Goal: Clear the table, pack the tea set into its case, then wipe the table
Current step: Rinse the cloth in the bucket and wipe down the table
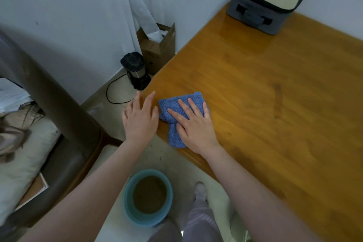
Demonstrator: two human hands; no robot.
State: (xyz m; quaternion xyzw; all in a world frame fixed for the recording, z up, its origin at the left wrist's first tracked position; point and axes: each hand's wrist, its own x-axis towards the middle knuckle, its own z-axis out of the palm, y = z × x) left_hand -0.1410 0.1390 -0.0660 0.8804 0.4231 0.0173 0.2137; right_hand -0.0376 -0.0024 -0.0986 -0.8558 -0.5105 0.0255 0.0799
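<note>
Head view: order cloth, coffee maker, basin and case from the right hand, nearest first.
1. Cloth, under the right hand.
2. Coffee maker, floor past the table corner, and basin, floor on the near side: too close to call.
3. Case, far end of the table.

- Dim, soft, even light; weak shadows.
- Pale sheen on the far end of the glossy honey-brown wooden table (245, 49).
- Edges bend and blur.

Home living rm: sofa (49, 104), wood table (275, 104), coffee maker (135, 70) on floor.
</note>
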